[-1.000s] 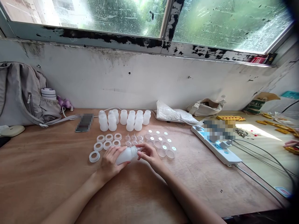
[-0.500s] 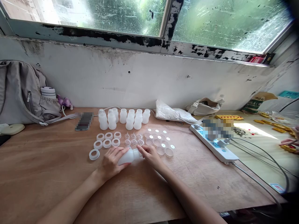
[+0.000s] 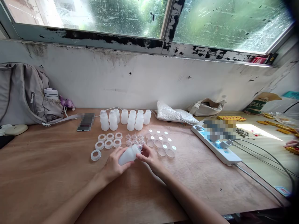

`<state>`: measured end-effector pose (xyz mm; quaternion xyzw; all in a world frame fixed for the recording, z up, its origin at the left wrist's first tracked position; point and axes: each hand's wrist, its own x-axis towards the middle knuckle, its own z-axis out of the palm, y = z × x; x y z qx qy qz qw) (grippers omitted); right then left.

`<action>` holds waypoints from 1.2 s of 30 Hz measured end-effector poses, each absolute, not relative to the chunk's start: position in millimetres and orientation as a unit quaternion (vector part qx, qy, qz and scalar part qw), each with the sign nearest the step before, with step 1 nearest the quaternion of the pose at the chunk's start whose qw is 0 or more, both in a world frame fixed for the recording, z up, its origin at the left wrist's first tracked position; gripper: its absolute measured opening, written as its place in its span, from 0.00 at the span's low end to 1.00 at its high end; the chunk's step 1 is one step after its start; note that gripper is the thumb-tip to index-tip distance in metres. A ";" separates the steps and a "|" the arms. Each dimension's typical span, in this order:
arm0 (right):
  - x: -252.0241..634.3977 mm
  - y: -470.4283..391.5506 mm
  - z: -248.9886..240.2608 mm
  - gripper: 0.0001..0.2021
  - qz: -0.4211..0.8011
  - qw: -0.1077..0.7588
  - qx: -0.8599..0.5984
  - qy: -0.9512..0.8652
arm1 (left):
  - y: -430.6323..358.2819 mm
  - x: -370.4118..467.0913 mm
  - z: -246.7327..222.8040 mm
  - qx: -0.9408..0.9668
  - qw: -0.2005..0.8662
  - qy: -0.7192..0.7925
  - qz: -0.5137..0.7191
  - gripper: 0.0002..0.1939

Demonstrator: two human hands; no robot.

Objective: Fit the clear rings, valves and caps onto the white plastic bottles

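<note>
My left hand (image 3: 115,161) is wrapped round a frosted white baby bottle (image 3: 128,155), tilted with its neck up to the right. At the neck, my right hand (image 3: 149,157) pinches a clear nipple (image 3: 140,147) against the bottle's mouth; the fingers partly hide it. Just beyond the bottle, several clear nipples (image 3: 134,137) lie in rows. White screw rings (image 3: 108,144) lie in rows to their left. On the right are clear round discs (image 3: 163,151) and small white discs (image 3: 164,146). More frosted bottles (image 3: 130,123) stand upright at the back, one with a clear top.
A power strip (image 3: 216,146) with cables lies on the right, near a white padded packet (image 3: 165,111) and a beige pouch (image 3: 207,107). A phone (image 3: 86,122) and a grey backpack (image 3: 21,93) are at left. Another person's hand (image 3: 291,143) shows far right.
The bottle's neck end has risen and tilted upward, away from the table. My right hand has shifted slightly round the neck, and the clear nipple there shows more plainly. The view moved slightly.
</note>
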<state>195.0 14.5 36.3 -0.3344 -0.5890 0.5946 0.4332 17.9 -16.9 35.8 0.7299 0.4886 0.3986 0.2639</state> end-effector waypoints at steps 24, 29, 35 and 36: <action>193.8 6.2 38.8 0.15 0.756 0.397 -0.232 -0.466 | -40.3 42.9 30.8 0.181 0.903 0.240 0.307 0.27; 184.4 4.5 30.5 0.11 0.697 0.436 -0.309 -0.478 | -41.7 44.4 35.4 0.332 0.801 0.358 0.346 0.21; 186.4 -0.6 39.3 0.12 0.723 0.420 -0.286 -0.469 | -48.4 48.6 38.0 0.342 0.808 0.335 0.344 0.20; 187.3 -1.3 41.4 0.15 0.739 0.414 -0.266 -0.461 | -49.4 48.8 37.2 0.308 0.840 0.304 0.326 0.22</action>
